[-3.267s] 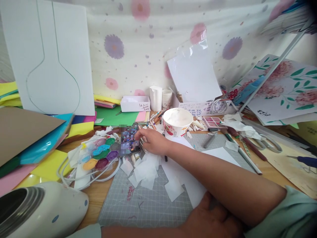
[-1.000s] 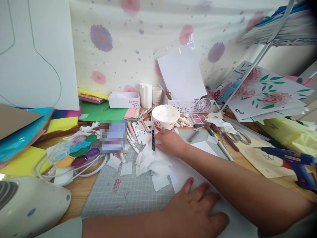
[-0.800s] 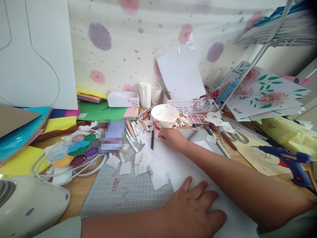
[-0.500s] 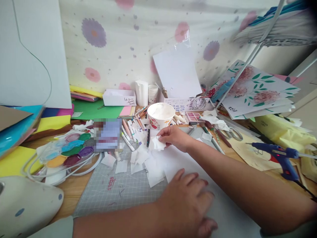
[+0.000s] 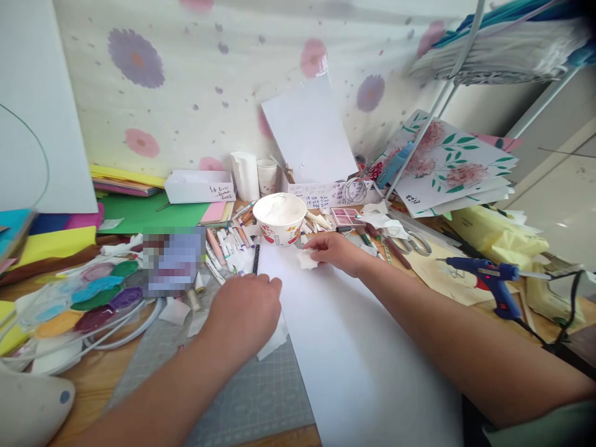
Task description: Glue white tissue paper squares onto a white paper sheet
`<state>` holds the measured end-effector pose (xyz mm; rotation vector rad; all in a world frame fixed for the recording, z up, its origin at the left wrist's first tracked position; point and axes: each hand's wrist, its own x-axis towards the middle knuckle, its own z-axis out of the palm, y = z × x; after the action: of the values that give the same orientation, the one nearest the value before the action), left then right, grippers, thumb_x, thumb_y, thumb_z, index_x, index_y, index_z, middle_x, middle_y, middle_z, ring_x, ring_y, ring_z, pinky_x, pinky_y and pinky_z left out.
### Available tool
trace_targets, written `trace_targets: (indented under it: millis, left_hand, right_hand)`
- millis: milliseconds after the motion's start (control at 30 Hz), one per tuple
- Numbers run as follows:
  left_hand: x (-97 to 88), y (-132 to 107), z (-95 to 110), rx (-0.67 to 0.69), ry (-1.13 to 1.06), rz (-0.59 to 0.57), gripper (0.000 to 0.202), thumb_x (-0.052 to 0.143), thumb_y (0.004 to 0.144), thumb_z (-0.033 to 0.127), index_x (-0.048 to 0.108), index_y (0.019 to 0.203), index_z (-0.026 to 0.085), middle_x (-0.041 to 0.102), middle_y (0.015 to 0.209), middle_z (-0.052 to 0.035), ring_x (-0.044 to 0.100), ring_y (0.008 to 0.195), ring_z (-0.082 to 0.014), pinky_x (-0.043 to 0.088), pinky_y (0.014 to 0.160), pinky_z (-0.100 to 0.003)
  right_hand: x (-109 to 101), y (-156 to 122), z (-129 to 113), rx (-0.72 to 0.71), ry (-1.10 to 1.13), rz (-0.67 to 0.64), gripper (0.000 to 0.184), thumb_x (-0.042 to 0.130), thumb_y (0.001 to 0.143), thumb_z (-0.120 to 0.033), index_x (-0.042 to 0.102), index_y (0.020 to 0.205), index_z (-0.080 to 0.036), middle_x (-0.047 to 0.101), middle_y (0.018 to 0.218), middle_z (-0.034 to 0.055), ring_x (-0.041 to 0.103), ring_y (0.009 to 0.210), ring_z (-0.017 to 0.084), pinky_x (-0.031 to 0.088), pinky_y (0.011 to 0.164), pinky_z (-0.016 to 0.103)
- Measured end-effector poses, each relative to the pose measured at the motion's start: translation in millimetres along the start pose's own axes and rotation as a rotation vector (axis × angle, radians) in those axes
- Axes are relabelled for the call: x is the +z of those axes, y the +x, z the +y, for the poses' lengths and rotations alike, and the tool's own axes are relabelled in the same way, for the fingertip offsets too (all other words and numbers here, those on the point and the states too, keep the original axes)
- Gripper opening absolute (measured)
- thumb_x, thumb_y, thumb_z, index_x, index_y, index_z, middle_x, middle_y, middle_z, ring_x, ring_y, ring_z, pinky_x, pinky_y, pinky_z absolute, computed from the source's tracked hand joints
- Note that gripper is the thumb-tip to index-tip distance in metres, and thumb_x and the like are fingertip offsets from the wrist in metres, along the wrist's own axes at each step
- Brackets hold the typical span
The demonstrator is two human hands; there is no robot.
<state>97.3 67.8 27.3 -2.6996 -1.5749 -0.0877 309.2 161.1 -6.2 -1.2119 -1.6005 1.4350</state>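
Pinching the scrap (image 5: 307, 259): right hand (image 5: 339, 251). Scrap seems light, limp, easily torn; best held by an edge. Left hand (image 5: 249, 304): grip hidden, cannot tell.

Feed gave me a plain, muted grey-green sleeve (image 5: 554, 427) on the right arm (image 5: 433, 329), edge near the elbow, forearm bare below it. Right hand (image 5: 338, 253) and left hand (image 5: 246, 310) were bare; left forearm (image 5: 172, 379) bare as far as I saw.

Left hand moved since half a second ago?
Yes. Judged against the paper bowl, the left hand has shifted left and closer to the bowl, from the white sheet to over the gray cutting mat.
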Motion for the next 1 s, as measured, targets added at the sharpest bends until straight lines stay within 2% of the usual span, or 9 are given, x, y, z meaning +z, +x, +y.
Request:
trace_targets:
  millis: [67, 133, 200, 267, 333, 433, 667, 867, 1000]
  left_hand:
    - [-1.8, 3, -7, -0.106, -0.192, 0.127, 0.026, 0.042, 0.085, 0.02, 0.065, 0.098, 0.016, 0.068, 0.093, -0.0121, 0.064, 0.083, -0.0302, 0.047, 0.074, -0.045]
    - [-0.3, 6, -11, -0.209, -0.551, 0.25, 0.038, 0.05, 0.085, 0.034, 0.055, 0.12, 0.019, 0.061, 0.12, -0.0109, 0.061, 0.097, -0.0278, 0.046, 0.083, -0.043]
    - [3.3, 9, -14, -0.242, -0.956, 0.255, 0.054, 0.058, 0.081, 0.04, 0.046, 0.13, 0.022, 0.054, 0.13, -0.0102, 0.058, 0.105, -0.025, 0.046, 0.087, -0.038]
    - [7.1, 10, -14, -0.251, -1.26, 0.172, 0.056, 0.062, 0.078, 0.04, 0.047, 0.128, 0.02, 0.062, 0.116, -0.0101, 0.061, 0.098, -0.0225, 0.048, 0.081, -0.034]
    - [9.9, 12, -15, -0.294, -1.397, 0.122, 0.049, 0.065, 0.076, 0.036, 0.053, 0.12, 0.017, 0.067, 0.091, -0.0056, 0.064, 0.08, -0.0189, 0.048, 0.071, -0.03]
    - [12.0, 14, -16, -0.357, -1.421, 0.147, 0.04, 0.069, 0.072, 0.032, 0.059, 0.107, 0.016, 0.063, 0.071, 0.001, 0.06, 0.063, -0.0146, 0.045, 0.06, -0.025]
    - [13.7, 15, -18, -0.377, -1.47, 0.129, 0.021, 0.069, 0.072, 0.029, 0.061, 0.087, 0.017, 0.066, 0.074, -0.0004, 0.061, 0.064, -0.0142, 0.045, 0.058, -0.024]
    - [13.2, 16, -16, -0.374, -1.417, 0.147, 0.017, 0.069, 0.071, 0.03, 0.061, 0.079, 0.016, 0.064, 0.071, 0.0011, 0.056, 0.06, -0.0117, 0.041, 0.055, -0.022]
    - [12.1, 16, -15, -0.368, -1.386, 0.144, 0.017, 0.069, 0.071, 0.031, 0.061, 0.077, 0.017, 0.062, 0.069, 0.0025, 0.054, 0.06, -0.011, 0.039, 0.055, -0.021]
  right_hand:
    - [3, -5, -6, -0.023, 0.068, -0.056, 0.024, 0.069, 0.061, -0.013, 0.071, 0.085, -0.016, 0.065, 0.072, -0.0011, 0.056, 0.062, 0.008, 0.045, 0.057, 0.02]
    - [8, -10, -12, -0.039, 0.136, -0.123, 0.028, 0.072, 0.062, -0.019, 0.069, 0.09, -0.016, 0.066, 0.074, -0.0007, 0.058, 0.063, 0.009, 0.046, 0.059, 0.022]
    - [14, -16, -18, -0.062, 0.204, -0.2, 0.029, 0.073, 0.062, -0.023, 0.068, 0.09, -0.016, 0.067, 0.077, 0.0007, 0.06, 0.066, 0.01, 0.047, 0.062, 0.024]
    - [19, -19, -21, -0.1, 0.26, -0.268, 0.029, 0.074, 0.063, -0.022, 0.068, 0.09, -0.016, 0.067, 0.078, 0.0014, 0.061, 0.068, 0.011, 0.048, 0.065, 0.025]
    - [21, -19, -21, -0.141, 0.287, -0.295, 0.029, 0.074, 0.064, -0.019, 0.068, 0.092, -0.016, 0.067, 0.08, 0.001, 0.06, 0.069, 0.011, 0.048, 0.065, 0.025]
    - [18, -18, -18, -0.154, 0.273, -0.256, 0.03, 0.074, 0.064, -0.014, 0.068, 0.093, -0.017, 0.066, 0.087, 0.0009, 0.06, 0.072, 0.01, 0.049, 0.064, 0.023]
    - [8, -19, -19, -0.106, 0.286, -0.195, 0.026, 0.073, 0.063, -0.014, 0.068, 0.088, -0.016, 0.067, 0.076, -0.0004, 0.06, 0.067, 0.009, 0.046, 0.062, 0.022]
    - [19, -21, -19, -0.1, 0.294, -0.115, 0.013, 0.072, 0.063, -0.017, 0.064, 0.073, -0.015, 0.063, 0.076, -0.0017, 0.056, 0.065, 0.007, 0.043, 0.06, 0.021]
    - [31, -22, -19, -0.054, 0.317, -0.118, 0.017, 0.073, 0.061, -0.022, 0.06, 0.07, -0.015, 0.062, 0.073, -0.0011, 0.057, 0.064, 0.009, 0.044, 0.06, 0.023]
